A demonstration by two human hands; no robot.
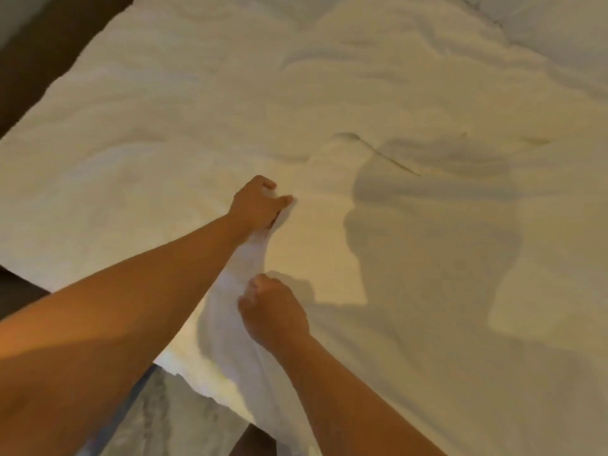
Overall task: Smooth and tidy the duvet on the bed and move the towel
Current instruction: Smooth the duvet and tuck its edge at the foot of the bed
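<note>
A white duvet covers the bed, rumpled into soft folds across its far half. A raised ridge of white fabric runs from the near edge of the bed up toward the middle; I cannot tell whether it is the towel or part of the duvet. My left hand grips the far end of this ridge, fingers curled round the cloth. My right hand grips the same ridge lower down, closer to the bed's edge.
A dark bed frame or headboard borders the duvet at the upper left. Patterned grey carpet shows beside the bed at the bottom. A white pillow lies at the top right. A dark shadow falls on the duvet's right half.
</note>
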